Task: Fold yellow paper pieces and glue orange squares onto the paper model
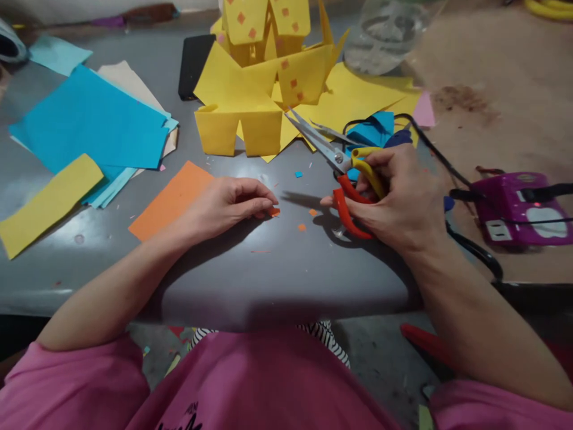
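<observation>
My left hand rests low over the grey table, thumb and fingertips pinched on a small orange paper piece. Under that wrist lies a larger orange paper sheet. My right hand holds a pair of scissors with one red and one yellow handle; the blades are spread and point up and left. Two small orange paper squares lie between my hands. Beyond the blades stands a folded yellow paper model, parts of it dotted with orange squares.
Blue paper sheets and a yellow strip lie at the left. A black phone-like object sits beside the yellow model. At the right are a purple power socket box with black cables and a clear plastic item.
</observation>
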`<move>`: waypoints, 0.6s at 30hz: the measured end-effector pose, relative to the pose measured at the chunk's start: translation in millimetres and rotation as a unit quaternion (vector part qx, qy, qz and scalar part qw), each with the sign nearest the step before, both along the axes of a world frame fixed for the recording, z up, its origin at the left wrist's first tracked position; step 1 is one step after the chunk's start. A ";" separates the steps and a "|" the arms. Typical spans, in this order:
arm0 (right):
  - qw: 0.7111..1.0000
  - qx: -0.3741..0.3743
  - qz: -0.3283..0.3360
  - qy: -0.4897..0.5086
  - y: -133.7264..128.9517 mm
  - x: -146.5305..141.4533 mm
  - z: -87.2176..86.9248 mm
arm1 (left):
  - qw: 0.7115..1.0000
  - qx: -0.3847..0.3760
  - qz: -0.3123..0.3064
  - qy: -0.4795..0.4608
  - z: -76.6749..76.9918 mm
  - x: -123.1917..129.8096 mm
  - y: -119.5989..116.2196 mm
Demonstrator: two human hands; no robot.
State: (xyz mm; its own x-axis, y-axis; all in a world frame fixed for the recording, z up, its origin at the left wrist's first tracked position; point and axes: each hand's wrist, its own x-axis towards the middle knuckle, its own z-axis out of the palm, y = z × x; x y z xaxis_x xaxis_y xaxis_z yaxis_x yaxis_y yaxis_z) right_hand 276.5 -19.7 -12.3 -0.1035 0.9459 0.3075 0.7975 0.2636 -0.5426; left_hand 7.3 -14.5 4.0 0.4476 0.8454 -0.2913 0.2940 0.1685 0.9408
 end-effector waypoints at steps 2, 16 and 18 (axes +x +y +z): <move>1.000 0.002 0.003 0.005 -0.3 0.3 0.2 | 1.000 -0.013 0.014 -0.001 -1.7 -1.0 -0.6; 0.999 -0.004 -0.003 0.035 0.9 -0.2 3.4 | 0.994 -0.081 0.067 -0.019 2.0 5.1 -4.0; 0.999 -0.005 0.002 0.039 1.4 0.1 2.0 | 0.992 -0.101 0.066 -0.044 2.0 4.3 -3.4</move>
State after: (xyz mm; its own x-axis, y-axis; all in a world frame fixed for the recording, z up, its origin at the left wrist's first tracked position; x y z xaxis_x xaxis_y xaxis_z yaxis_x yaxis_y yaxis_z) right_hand 276.6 -18.3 -10.3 -0.0843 0.9487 0.3046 0.7516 0.2613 -0.6057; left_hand 11.6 -17.8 6.0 0.3672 0.8272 -0.4253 0.1756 0.3874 0.9050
